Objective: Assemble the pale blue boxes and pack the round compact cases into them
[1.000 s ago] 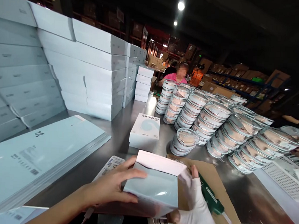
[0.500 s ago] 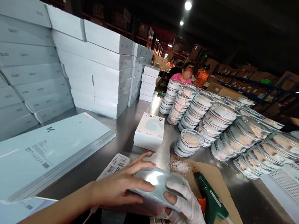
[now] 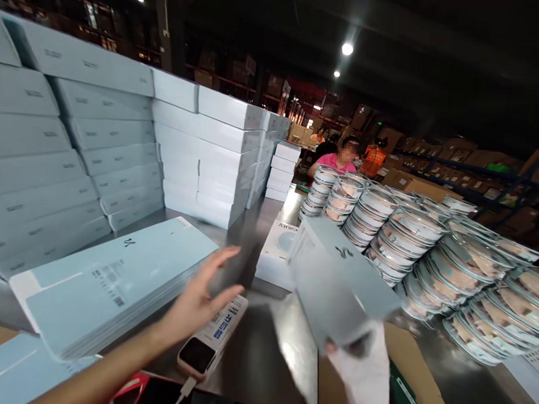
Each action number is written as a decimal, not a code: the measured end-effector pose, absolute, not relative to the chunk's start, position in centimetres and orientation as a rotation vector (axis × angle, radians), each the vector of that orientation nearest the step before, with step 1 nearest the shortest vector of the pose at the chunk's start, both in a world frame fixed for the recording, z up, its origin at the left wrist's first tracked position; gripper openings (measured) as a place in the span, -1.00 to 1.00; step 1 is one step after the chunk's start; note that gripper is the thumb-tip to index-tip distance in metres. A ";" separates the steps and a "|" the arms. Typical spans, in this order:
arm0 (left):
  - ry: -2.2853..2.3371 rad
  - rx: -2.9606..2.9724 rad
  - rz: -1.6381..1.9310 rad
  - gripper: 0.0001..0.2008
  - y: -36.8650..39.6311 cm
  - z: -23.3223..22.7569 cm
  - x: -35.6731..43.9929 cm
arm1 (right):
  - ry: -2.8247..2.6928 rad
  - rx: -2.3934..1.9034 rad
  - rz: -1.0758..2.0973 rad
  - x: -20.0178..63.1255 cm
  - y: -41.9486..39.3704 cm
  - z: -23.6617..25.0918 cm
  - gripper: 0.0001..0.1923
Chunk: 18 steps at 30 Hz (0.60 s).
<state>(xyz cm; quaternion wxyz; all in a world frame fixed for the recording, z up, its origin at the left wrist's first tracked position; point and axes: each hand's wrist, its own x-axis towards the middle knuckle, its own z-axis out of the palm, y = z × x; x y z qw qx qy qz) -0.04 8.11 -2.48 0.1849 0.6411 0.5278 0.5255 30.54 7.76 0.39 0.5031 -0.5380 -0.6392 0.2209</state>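
My right hand (image 3: pixel 362 372), in a white glove, grips a light-blue carton box (image 3: pixel 342 278) by its near end. The box is tilted up over the metal table, somewhat blurred, with a dark squiggle logo on one face. It partly hides a white box with a pale-blue swirl (image 3: pixel 273 256) standing behind it. My left hand (image 3: pixel 201 298) is bare and holds nothing, its fingers spread. It hovers between a stack of flat light-blue cartons (image 3: pixel 132 273) and a phone-like device (image 3: pixel 212 337) with a white label and a cable.
Piled light-blue boxes (image 3: pixel 204 156) form a wall at left. Stacks of round clear-lidded containers (image 3: pixel 429 252) fill the right side. A green glue gun (image 3: pixel 406 396) lies on cardboard (image 3: pixel 402 341), partly hidden by my right arm. People (image 3: pixel 339 160) are in the background.
The light-blue box has gone from between both hands, low in front, up and to the right in my right hand. My left hand has let go and moved left. The view has shifted too.
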 end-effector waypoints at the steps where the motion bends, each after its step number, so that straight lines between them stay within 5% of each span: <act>1: 1.596 1.825 1.499 -0.57 8.6 -2.0 -2.3 | -1.638 -1.388 0.353 29.8 9.4 1.8 -0.35; 4: 1.963 1.793 1.474 -0.54 9.8 -0.9 -9.1 | -2.111 -1.479 -0.200 26.8 15.2 4.9 -0.26; 10: 2.585 1.524 1.178 -0.44 9.9 -2.1 -15.3 | -2.337 -1.382 -0.369 22.8 20.0 4.1 -0.23; 18: 2.906 1.390 0.944 -0.17 8.5 2.0 -15.2 | -1.999 -0.960 -0.820 26.8 10.5 4.0 -0.69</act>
